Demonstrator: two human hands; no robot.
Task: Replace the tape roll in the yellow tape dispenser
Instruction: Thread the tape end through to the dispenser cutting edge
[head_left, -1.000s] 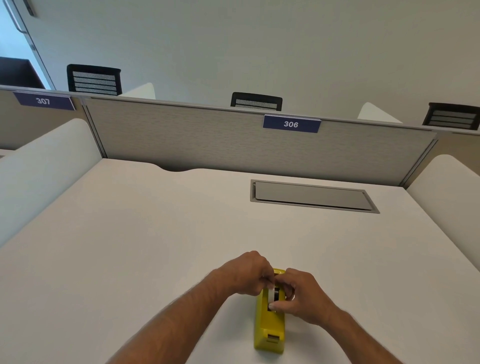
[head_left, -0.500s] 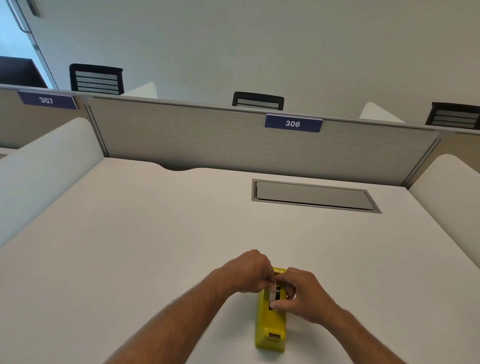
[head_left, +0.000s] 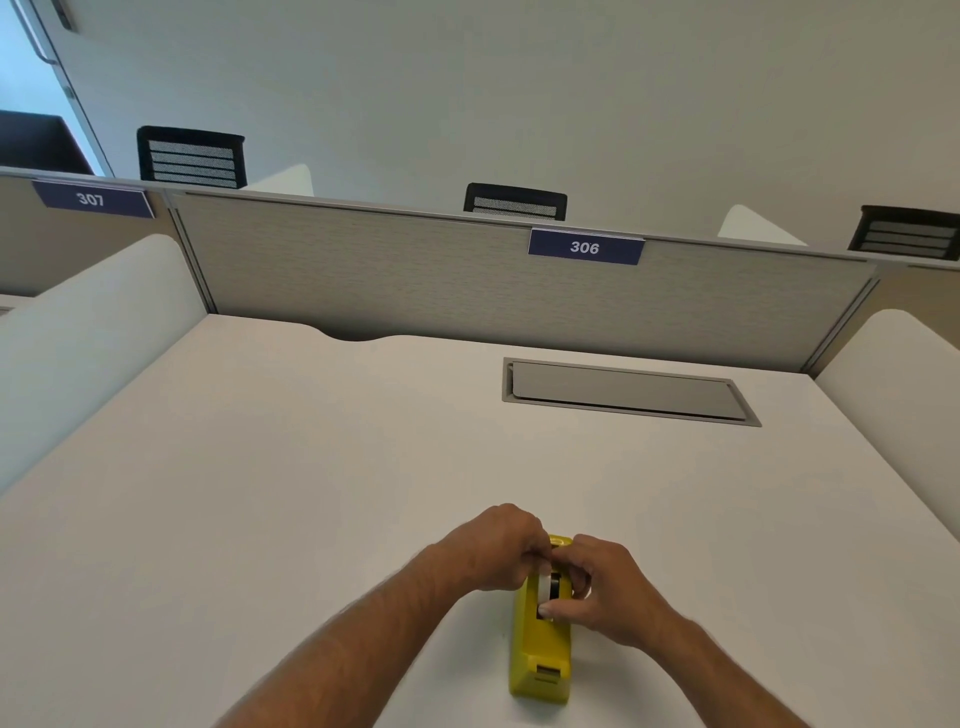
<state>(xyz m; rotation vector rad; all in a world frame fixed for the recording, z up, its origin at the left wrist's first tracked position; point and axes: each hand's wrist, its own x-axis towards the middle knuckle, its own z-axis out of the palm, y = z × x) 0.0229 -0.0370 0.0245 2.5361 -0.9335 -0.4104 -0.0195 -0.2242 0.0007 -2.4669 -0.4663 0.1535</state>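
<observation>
A yellow tape dispenser (head_left: 540, 654) stands on the white desk (head_left: 260, 493) near its front edge, cutter end toward me. A tape roll (head_left: 545, 584) with a pale rim and dark core sits in the dispenser's slot. My left hand (head_left: 498, 545) closes on the roll from the left, fingers curled over its top. From the right, my right hand (head_left: 608, 587) pinches the same roll, thumb low on its near edge. Most of the roll is hidden by my fingers.
A grey flush cable hatch (head_left: 623, 392) lies in the desk at the back right. A grey partition (head_left: 441, 280) with a "306" label (head_left: 584, 247) closes off the far edge. White side dividers (head_left: 78, 322) flank the desk.
Both hands stay on the roll with only slight finger shifts. More of the roll's pale rim shows above the slot now.
</observation>
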